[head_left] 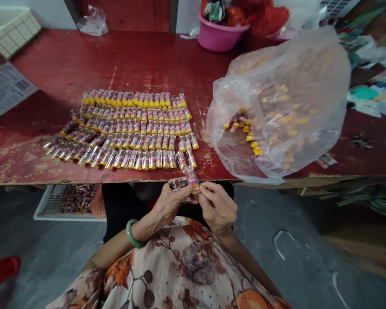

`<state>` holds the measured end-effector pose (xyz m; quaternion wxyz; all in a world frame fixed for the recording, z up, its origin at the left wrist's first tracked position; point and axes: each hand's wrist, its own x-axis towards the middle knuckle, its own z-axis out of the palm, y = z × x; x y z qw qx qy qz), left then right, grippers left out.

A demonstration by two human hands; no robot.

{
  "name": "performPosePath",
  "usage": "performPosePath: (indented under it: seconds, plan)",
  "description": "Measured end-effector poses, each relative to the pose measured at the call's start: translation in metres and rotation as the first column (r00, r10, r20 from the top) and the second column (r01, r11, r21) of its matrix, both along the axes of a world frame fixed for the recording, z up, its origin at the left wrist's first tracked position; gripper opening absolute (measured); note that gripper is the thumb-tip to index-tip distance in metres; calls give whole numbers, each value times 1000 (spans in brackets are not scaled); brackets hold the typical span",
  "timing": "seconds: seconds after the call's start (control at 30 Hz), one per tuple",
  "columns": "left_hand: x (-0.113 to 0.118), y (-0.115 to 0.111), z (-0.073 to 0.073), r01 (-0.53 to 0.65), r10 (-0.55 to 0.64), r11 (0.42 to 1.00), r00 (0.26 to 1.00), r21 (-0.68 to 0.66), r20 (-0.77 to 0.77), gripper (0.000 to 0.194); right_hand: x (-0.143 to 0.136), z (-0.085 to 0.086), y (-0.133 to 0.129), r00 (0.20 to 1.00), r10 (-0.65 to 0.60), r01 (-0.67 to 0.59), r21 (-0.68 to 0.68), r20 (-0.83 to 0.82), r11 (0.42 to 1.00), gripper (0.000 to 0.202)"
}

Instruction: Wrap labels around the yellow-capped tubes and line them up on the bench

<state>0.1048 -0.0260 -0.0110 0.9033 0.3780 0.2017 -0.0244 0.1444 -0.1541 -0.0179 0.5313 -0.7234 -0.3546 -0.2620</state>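
My left hand (169, 201), with a green bangle on its wrist, is closed at the table's front edge. Its thumb presses on a small clear tube with a yellow cap (192, 179), wrapped in a printed label. Small printed labels (177, 183) also stick out from between the fingers of this hand. My right hand (219, 207) pinches the tube's lower end; its fingertips partly hide that end. Just beyond both hands, rows of similar capped tubes (146, 159) lie side by side on the red table (154, 64).
A large clear plastic bag (296, 86) of yellow-capped pieces lies open on the right. Behind it stands a pink basin (221, 36) with bags in it. A printed box (7, 83) is at the left. Under the table sits a white crate (46, 206) of tubes.
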Motion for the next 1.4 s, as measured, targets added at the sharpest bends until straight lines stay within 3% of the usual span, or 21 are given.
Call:
performPosePath:
  seconds: [0.1,0.2,0.37,0.47,0.53,0.63,0.8,0.9,1.03,1.13,1.23,1.33,1.4]
  plan:
    - [1,5,-2,-15,15,998,1000,69,0,32,4,3,-4,963,110,-120,-29,-246,992,27]
    - [1,12,0,-2,-2,984,1000,177,21,34,11,6,-2,808,218,-236,37,-548,971,32]
    - [3,26,6,31,-45,973,997,230,55,43,23,9,22,608,295,-236,188,-737,953,35]
    - [4,41,10,-15,2,984,997,178,71,40,45,10,44,485,337,-224,258,-807,940,37]
    - [2,53,12,-65,61,994,997,92,49,38,75,12,65,531,216,-164,151,-819,975,41]
    - [-6,70,13,-133,133,991,991,-10,-14,32,142,14,108,678,-39,5,-49,-734,999,45]
    - [-27,84,11,-178,166,976,980,-125,-107,16,245,18,185,732,-329,176,-302,-596,937,26]
    - [-34,88,7,-138,123,984,984,-111,-129,20,271,16,218,735,-443,213,-446,-513,869,17]
    - [-36,90,2,-134,122,984,988,-120,-99,21,277,10,240,751,-504,211,-568,-427,795,20]
    - [-34,91,2,-163,149,980,981,-117,-122,20,274,10,238,791,-500,205,-617,-353,760,19]
    - [-31,90,2,-173,162,983,972,-53,-171,22,263,14,213,845,-470,226,-627,-254,745,20]
    - [-27,85,1,-184,179,983,964,-11,-199,26,244,18,159,864,-475,285,-620,-164,732,18]
    - [-24,79,-1,-208,205,978,958,7,-203,30,236,18,111,832,-538,357,-616,-131,702,24]
